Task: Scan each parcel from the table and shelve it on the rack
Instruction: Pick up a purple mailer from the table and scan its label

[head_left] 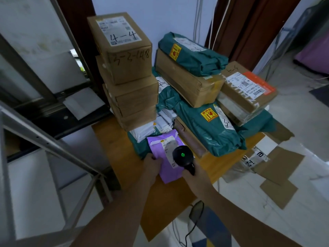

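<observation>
Step in hand: the person is scanning a purple parcel, one of many still waiting; by the look of the pile, the task is sitting near its beginning.
Purple parcel: it is lying at the near edge of the wooden counter, label up, partly overlapping a teal bag beneath it.
Left hand: it is gripping the parcel's left edge, fingers curled round it, steadying or lifting it.
Right hand: it is holding a black scanner by the handle, the head hovering over the parcel's white label and showing a green light.
Next move: judging from the green light, the read is probably going through; the left hand is then needing to lift the parcel clear and carry it left to the metal rack, while the right is keeping the scanner and its trailing cable out of the way.
Around: a tall stack of cardboard boxes is standing just behind to the left; teal bags and more boxes are crowding the right side; white mailers are lying between them.
In the way: the box stack is standing close to the path toward the rack, so a wide swing is risking a knock; flattened cardboard is lying on the floor to the right.
</observation>
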